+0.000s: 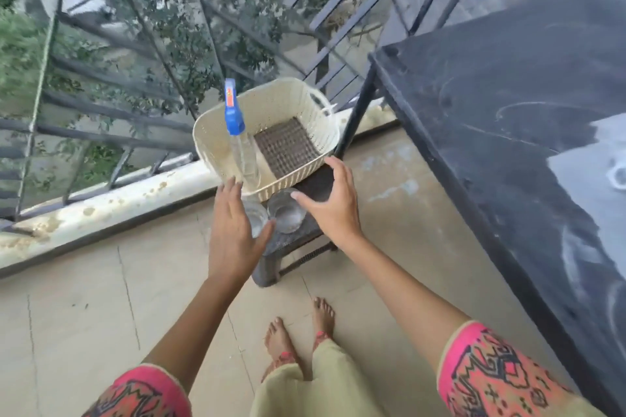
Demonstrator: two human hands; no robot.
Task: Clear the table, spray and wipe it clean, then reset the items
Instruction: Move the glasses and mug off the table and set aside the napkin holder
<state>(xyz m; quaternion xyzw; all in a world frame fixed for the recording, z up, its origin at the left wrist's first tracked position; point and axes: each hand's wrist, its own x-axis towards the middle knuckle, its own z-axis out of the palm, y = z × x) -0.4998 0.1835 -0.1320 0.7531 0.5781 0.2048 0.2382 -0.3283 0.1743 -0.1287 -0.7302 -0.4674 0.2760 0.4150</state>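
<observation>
left hand (pixel 233 230): fingers spread, palm down over one glass (pixel 255 218) – grip unclear, glass mostly hidden
right hand (pixel 333 201): open, hovering over second glass (pixel 286 215)
spray bottle (pixel 242 142): upright in cream basket (pixel 271 132) on the stool (pixel 294 240)
table (pixel 508 118): dark, streaky – cut off at the right

Pink patterned short sleeves (pixel 487 372), cream trim, pale green trousers (pixel 315 386), bare feet (pixel 281 342)
</observation>
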